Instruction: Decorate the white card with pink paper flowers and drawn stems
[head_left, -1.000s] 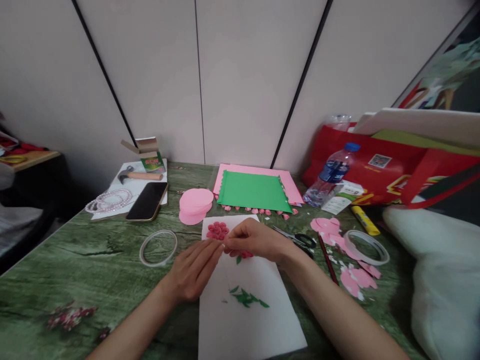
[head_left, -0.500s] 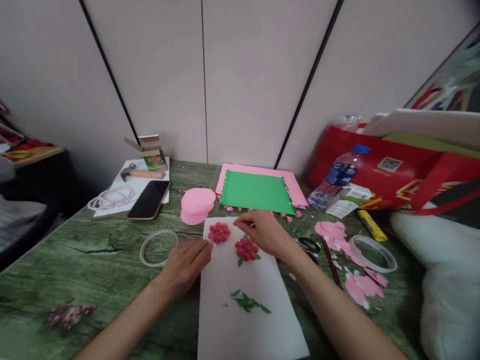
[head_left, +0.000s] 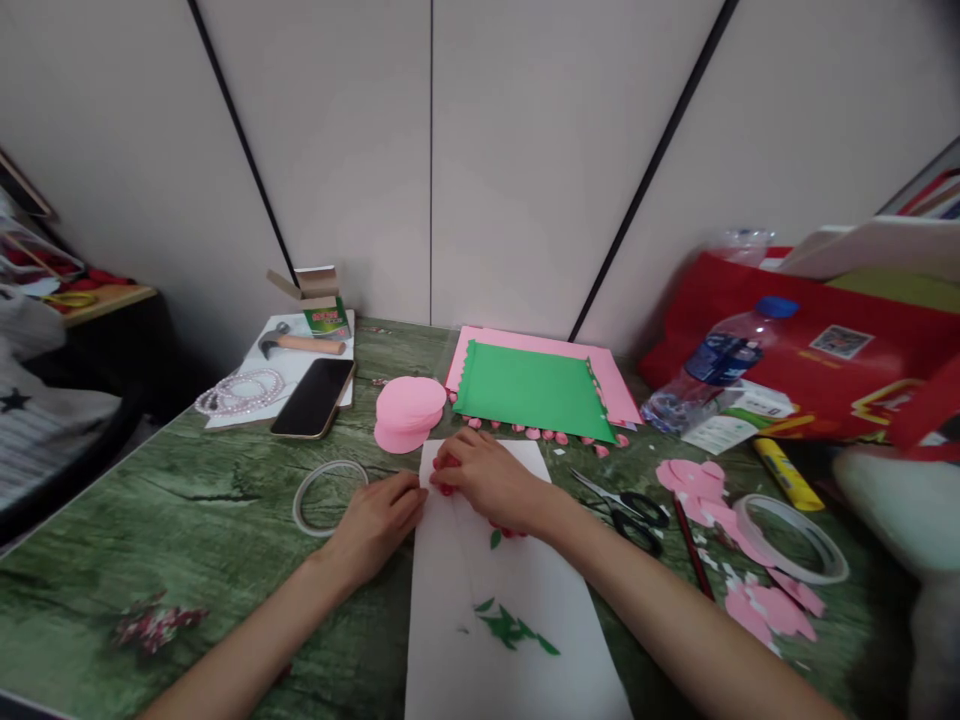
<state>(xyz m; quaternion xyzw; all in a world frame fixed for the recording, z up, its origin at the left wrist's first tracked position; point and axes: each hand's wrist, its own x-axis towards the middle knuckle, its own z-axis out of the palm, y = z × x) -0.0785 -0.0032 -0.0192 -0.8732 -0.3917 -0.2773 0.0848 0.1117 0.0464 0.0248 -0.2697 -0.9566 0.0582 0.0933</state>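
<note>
Under your right hand (head_left: 491,482) lies a red flower (head_left: 447,463). Your left hand (head_left: 381,515) meets the white paper (head_left: 450,680); whether either grips anything is unclear.

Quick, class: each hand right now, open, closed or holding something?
Left hand: fingers bent at the white paper's left edge; grip unclear.
Right hand: fingers curled over the farther red flower; any hold can't be told.

- The left hand (head_left: 380,518) is showing bare and slim-wristed.
- The right hand (head_left: 495,482) is looking alike, also bare.
- The left forearm (head_left: 274,615) and right forearm (head_left: 660,588) are showing bare and slender, widening toward the near side.
</note>
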